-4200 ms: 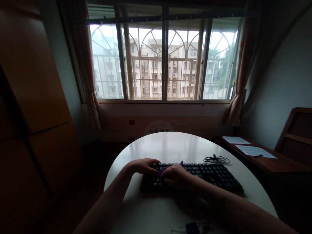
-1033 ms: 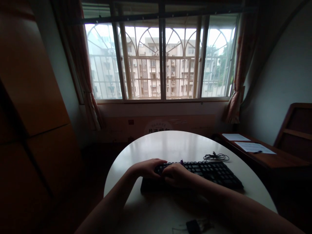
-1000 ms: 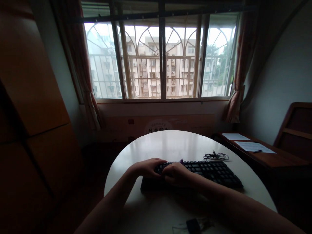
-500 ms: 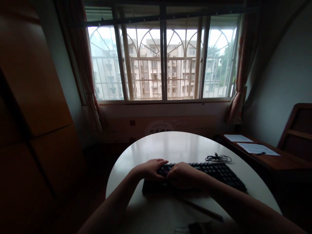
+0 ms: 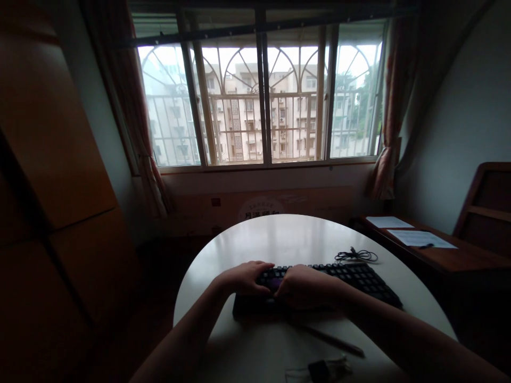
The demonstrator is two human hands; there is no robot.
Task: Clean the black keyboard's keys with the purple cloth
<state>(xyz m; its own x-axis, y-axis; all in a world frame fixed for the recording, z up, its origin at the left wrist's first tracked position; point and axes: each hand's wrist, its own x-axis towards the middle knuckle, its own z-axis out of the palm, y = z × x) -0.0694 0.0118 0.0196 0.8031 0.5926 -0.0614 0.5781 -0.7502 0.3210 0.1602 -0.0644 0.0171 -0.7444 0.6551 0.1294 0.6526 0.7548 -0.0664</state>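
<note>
A black keyboard (image 5: 365,279) lies on the white round table (image 5: 303,234). My left hand (image 5: 249,277) rests over the keyboard's left part, fingers stretched out and thumb apart from them. Beside it, my right hand (image 5: 305,286) is closed in a fist, pressed down on the keys. A small purple thing (image 5: 275,283) shows between the two hands at the right hand's knuckles; its kind is unclear, since the fist hides most of it.
Behind the keyboard lies a coiled black cable (image 5: 356,256). Nearer me are a thin stick-like thing (image 5: 335,340) and a small black object (image 5: 319,371). To the right, paper sheets (image 5: 421,239) lie on a wooden surface (image 5: 475,255).
The view has shifted slightly. More of the purple thing shows between my hands. Both hands stay at nearly the same spots on the keyboard.
</note>
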